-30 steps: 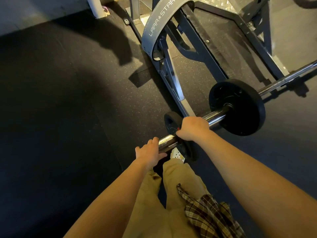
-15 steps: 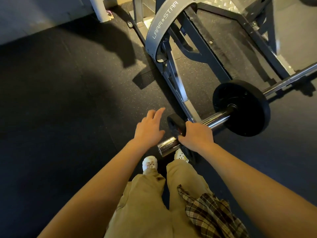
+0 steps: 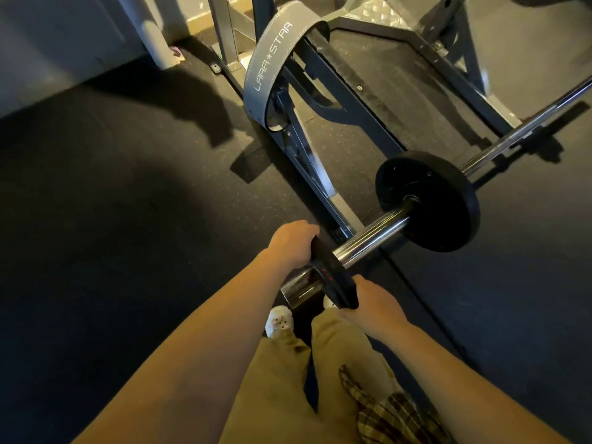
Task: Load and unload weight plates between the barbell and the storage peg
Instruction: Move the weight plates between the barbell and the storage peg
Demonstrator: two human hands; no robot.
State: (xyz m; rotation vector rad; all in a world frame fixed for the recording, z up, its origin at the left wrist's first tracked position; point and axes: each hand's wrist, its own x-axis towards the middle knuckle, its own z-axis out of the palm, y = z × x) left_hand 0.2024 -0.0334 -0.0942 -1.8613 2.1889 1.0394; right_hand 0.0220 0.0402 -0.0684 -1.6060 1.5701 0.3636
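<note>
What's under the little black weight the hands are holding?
Under the small plate, held by the left hand and right hand, you can see a white shoe on the dark floor. The other shoe is mostly hidden behind the plate.

A single wide-angle view, worn on the person's head, looks forward and steeply down. Nearest, at the bottom edge, are the person's own forearms and trousers (image 3: 288,395). The barbell (image 3: 371,235) runs from close at centre away to the far right. The rack frame (image 3: 314,161) stands at the far top. The dark floor (image 3: 112,219) fills the left side.
</note>
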